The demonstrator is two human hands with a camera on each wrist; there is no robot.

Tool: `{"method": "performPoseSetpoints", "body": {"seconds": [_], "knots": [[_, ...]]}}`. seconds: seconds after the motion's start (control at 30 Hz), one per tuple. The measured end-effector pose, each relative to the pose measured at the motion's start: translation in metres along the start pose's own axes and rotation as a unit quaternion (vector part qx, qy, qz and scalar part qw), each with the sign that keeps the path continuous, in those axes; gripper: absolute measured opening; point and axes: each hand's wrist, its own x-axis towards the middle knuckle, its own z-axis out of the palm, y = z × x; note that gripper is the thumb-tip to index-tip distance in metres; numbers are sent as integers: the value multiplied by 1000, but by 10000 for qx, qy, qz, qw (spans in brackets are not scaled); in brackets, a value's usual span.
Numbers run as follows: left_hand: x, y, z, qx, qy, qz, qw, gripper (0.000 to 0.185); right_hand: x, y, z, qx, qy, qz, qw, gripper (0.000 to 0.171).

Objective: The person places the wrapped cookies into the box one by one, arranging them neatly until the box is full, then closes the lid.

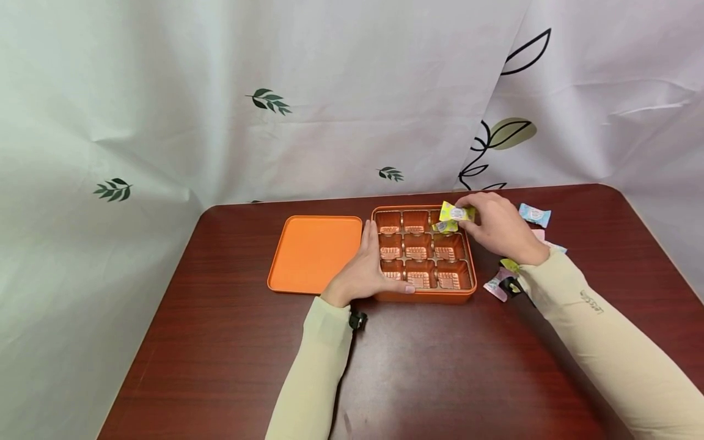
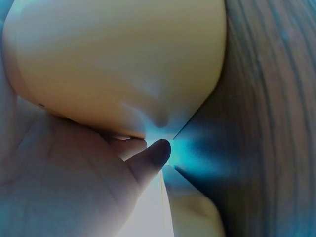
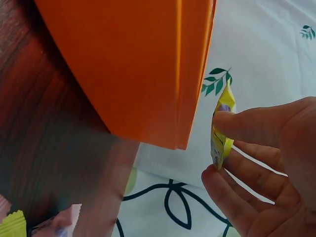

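An orange box (image 1: 423, 296) with a copper-coloured tray of several square compartments stands on the table. Above its back right compartment, my right hand (image 1: 497, 226) pinches a yellow wrapped candy (image 1: 455, 212) between thumb and fingertips; the right wrist view shows this candy (image 3: 223, 131) edge-on, beyond the box's wall. Another yellow candy (image 1: 444, 227) lies in that same compartment, partly hidden. Against the box's front left corner rests my left hand (image 1: 365, 272), fingers straight along the left side and thumb stretched along the front rim. Up close, the left wrist view shows the box wall (image 2: 123, 54) beside that hand.
An orange lid (image 1: 313, 253) lies flat to the left of the box. Right of the box are loose candies: a blue one (image 1: 535, 214) at the back, a pink one (image 1: 497, 286) nearer the front, others partly under the right arm. A patterned curtain (image 1: 330, 122) hangs behind the table.
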Motion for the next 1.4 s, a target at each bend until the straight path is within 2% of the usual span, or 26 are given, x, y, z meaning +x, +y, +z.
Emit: {"method": "performPoseSetpoints", "body": {"seconds": [0.7, 1.4], "knots": [[2, 0, 0, 61, -20, -1, 10000, 153, 11, -18, 2, -2, -289, 100, 9995, 27], [2, 0, -1, 62, -53, -71, 9999, 153, 22, -29, 7, -20, -549, -227, 9982, 27]]}}
